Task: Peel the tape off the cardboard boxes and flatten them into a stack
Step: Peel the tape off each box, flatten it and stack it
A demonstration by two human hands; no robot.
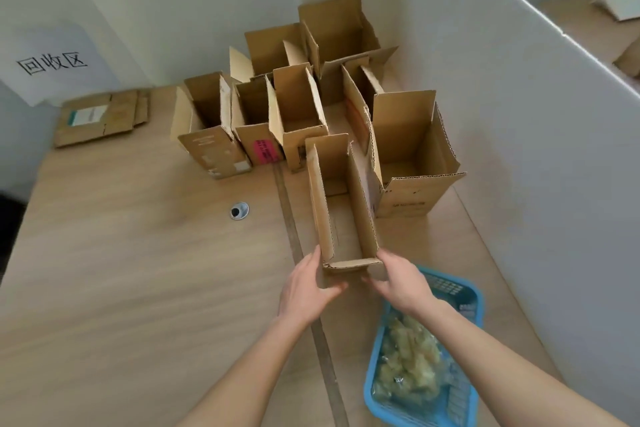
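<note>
A tall narrow open cardboard box (341,204) stands in front of me on the wooden table, its flaps up. My left hand (306,288) grips its near left corner, thumb on the front face. My right hand (401,282) holds the near right corner in the same way. Behind it, several more open boxes (298,107) crowd the far corner, one wider box (412,152) to the right. A flattened piece of cardboard (100,116) lies at the far left.
A blue plastic basket (460,291) with crumpled clear tape stands under my right forearm. A round cable hole (239,210) and a seam strip (294,236) mark the table. White partition walls close the back and right. A sign with characters (52,62) hangs left.
</note>
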